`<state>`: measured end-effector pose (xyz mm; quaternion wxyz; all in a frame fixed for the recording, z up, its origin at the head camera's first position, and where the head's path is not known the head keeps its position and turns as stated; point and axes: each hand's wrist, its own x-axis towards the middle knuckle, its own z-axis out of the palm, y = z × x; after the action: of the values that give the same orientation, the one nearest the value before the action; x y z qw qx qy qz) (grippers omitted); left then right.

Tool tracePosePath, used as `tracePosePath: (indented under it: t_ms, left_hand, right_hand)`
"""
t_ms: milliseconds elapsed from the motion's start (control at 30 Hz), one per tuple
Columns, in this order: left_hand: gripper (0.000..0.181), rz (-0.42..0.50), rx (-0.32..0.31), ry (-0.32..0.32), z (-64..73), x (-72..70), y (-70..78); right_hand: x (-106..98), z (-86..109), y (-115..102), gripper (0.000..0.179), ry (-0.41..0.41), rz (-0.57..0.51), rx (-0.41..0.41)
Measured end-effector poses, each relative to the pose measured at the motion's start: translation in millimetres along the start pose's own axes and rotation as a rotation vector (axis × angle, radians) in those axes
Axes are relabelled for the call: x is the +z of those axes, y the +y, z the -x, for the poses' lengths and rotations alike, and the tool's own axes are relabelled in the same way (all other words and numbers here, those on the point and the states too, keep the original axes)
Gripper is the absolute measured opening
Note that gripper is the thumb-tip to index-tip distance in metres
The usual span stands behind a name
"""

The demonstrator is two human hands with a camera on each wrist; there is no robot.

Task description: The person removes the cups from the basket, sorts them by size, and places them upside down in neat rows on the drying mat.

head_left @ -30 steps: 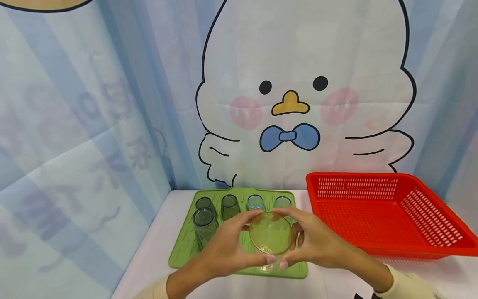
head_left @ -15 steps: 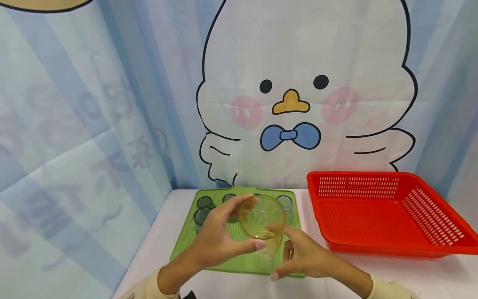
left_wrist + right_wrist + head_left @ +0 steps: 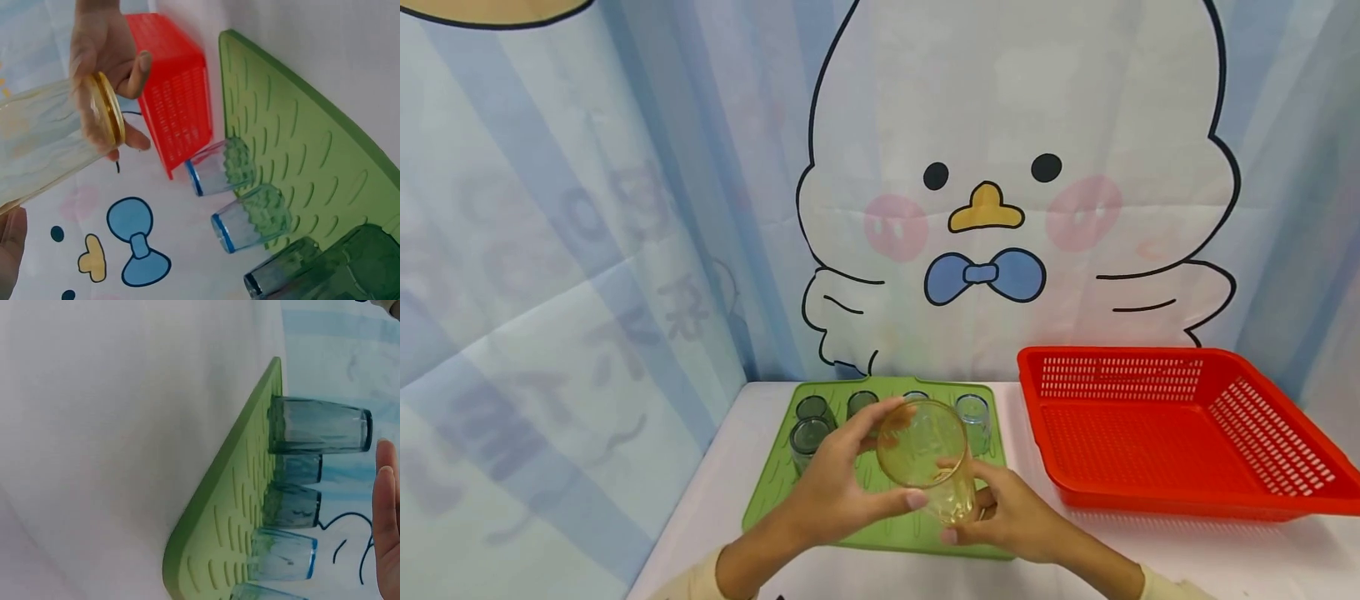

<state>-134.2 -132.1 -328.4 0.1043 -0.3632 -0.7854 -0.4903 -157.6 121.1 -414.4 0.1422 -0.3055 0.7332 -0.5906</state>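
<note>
A clear yellow drinking glass (image 3: 922, 443) is held in the air above the green drying mat (image 3: 775, 487). It is tilted, its wide rim toward the head camera and its base to the lower right. My left hand (image 3: 827, 492) grips it near the rim, thumb below and fingers above. My right hand (image 3: 1028, 518) holds the base end between thumb and fingers. In the left wrist view, the right hand (image 3: 106, 56) lies around the thick amber base (image 3: 111, 112). Only left fingertips (image 3: 11, 240) show at that view's edge.
On the mat, a tall grey-green glass (image 3: 322, 426) and smaller grey ones (image 3: 811, 408) stand at the left. Two blue-rimmed glasses (image 3: 215, 167) (image 3: 250, 219) stand at the back right. A red plastic basket (image 3: 1150, 492) is right of the mat. A printed curtain (image 3: 985, 325) hangs behind.
The glass has tilted, its base swinging to the lower right. My right hand has moved from beside the rim down to the base, its thumb now closed in. The left hand has shifted slightly left.
</note>
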Motion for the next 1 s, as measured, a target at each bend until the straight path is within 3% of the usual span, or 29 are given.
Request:
tracePosePath:
  t_ms: [300,533,700,867,1000]
  left_hand:
    - [0.084,-0.023,-0.028,-0.083,5.1,-9.0,-10.5]
    - [0.087,-0.062,-0.163,-0.177,9.0,-16.0,-19.9]
    - [0.089,-0.072,-0.26,-0.211,10.5,-17.0,-27.4]
    - [0.091,-0.092,-0.294,-0.232,12.2,-15.9,-34.4]
    - [0.09,-0.092,-0.304,-0.243,13.4,-14.6,-39.6]
  right_hand:
    - [-11,7.6,7,0.07,0.023,-0.066,-0.049]
    - [-23,13.7,14,0.06,0.075,-0.072,-0.113]
    - [-29,16.6,14,0.058,0.097,-0.077,-0.138]
    - [-30,18.1,13,0.059,0.103,-0.113,-0.142]
    - [-31,18.9,12,0.058,0.113,-0.123,-0.197]
